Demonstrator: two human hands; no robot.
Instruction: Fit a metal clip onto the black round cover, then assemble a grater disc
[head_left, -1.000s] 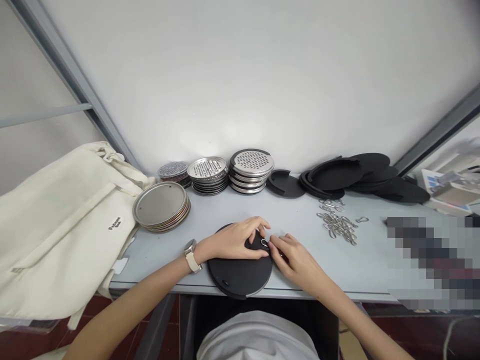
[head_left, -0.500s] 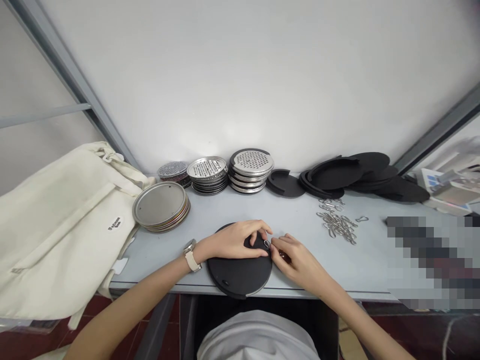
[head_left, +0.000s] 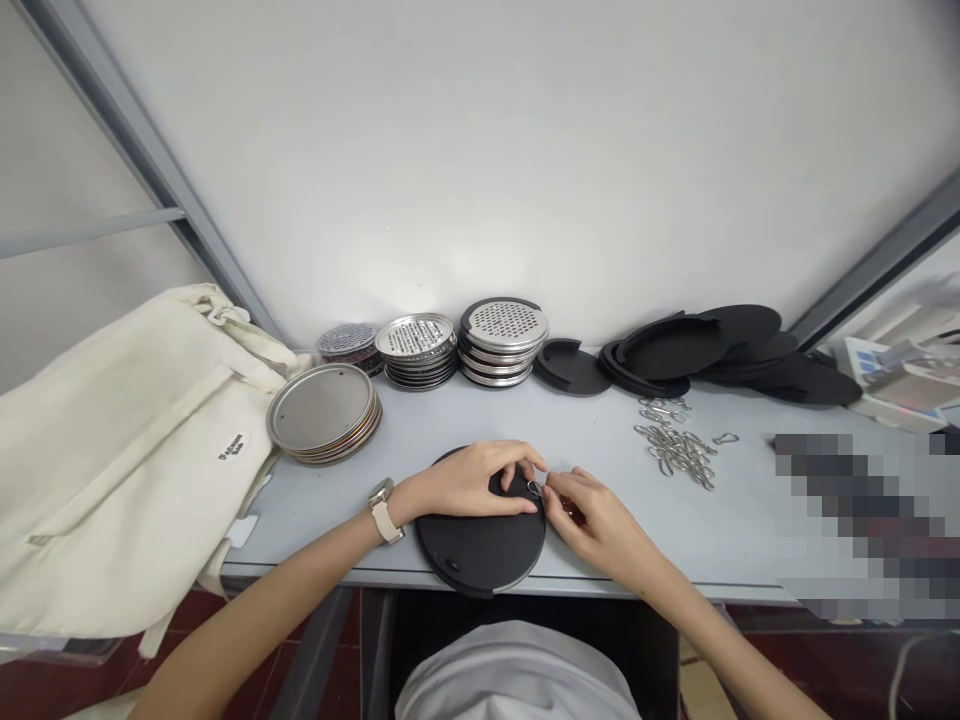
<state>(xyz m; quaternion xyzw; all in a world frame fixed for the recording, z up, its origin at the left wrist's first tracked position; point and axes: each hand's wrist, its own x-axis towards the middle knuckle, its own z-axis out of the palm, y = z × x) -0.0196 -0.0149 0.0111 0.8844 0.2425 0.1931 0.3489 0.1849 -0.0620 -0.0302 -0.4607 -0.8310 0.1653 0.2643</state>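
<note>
A round black disc (head_left: 480, 550) lies at the table's front edge, with a small slot near its lower left rim. My left hand (head_left: 472, 482) is curved over its upper part, thumb and fingers gripping it near the right rim. At that rim a small silver carabiner (head_left: 533, 488) shows between the hands. My right hand (head_left: 589, 512) pinches the carabiner's right end, its fingertips partly hiding it. Whether the clip passes through the disc I cannot tell. Farther right lies a heap of similar carabiners (head_left: 679, 452).
Along the wall stand grater-disc stacks (head_left: 420, 352), a taller stack with a perforated top (head_left: 502, 345), and black holders (head_left: 667, 350). Plain metal discs (head_left: 322, 410) are stacked at left, by a cream bag (head_left: 135, 460). White boxes (head_left: 900, 380) stand far right.
My right hand has shifted very slightly right, and a bit more of the carabiner shows. My left hand and the disc stay nearly in place.
</note>
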